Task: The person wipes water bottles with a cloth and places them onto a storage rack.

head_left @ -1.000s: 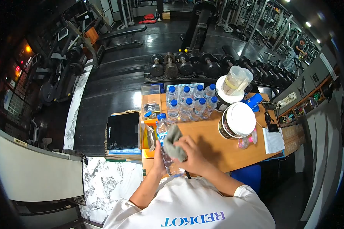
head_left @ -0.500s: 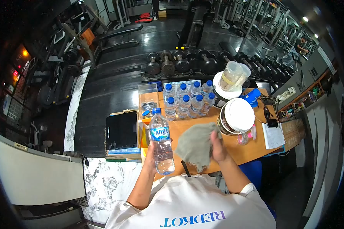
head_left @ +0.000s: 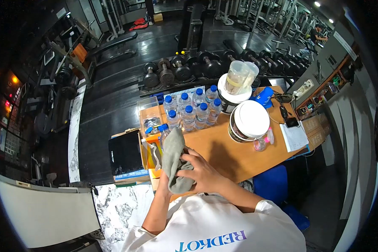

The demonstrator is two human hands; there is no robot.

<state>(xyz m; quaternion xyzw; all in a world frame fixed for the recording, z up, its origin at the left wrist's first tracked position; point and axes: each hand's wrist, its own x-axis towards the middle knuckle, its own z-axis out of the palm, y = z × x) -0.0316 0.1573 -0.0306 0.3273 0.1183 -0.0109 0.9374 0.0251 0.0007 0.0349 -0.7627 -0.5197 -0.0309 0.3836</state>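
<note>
A grey cloth [head_left: 172, 157] covers most of a clear water bottle [head_left: 164, 129] whose blue cap and shoulder show above it. My left hand [head_left: 164, 181] is around the lower part of the bottle, mostly hidden behind the cloth. With bent fingers, my right hand [head_left: 201, 173] presses the cloth against the bottle. Beyond them, several capped water bottles [head_left: 189, 115] stand upright in two rows on the wooden table [head_left: 206, 145].
Two white-lidded tubs [head_left: 253, 119] stand right of the bottles, one topped with clear cups [head_left: 239, 77]. A pink-topped bottle [head_left: 260, 144], notepad [head_left: 293, 136] and phone [head_left: 291, 122] lie right. A black tablet [head_left: 125, 153] is left; dumbbells [head_left: 182, 71] are behind. A person [head_left: 318, 35] is far right.
My right hand has brought the cloth from beside the bottle onto it, covering its label. The camera view has shifted, so the table items appear further left.
</note>
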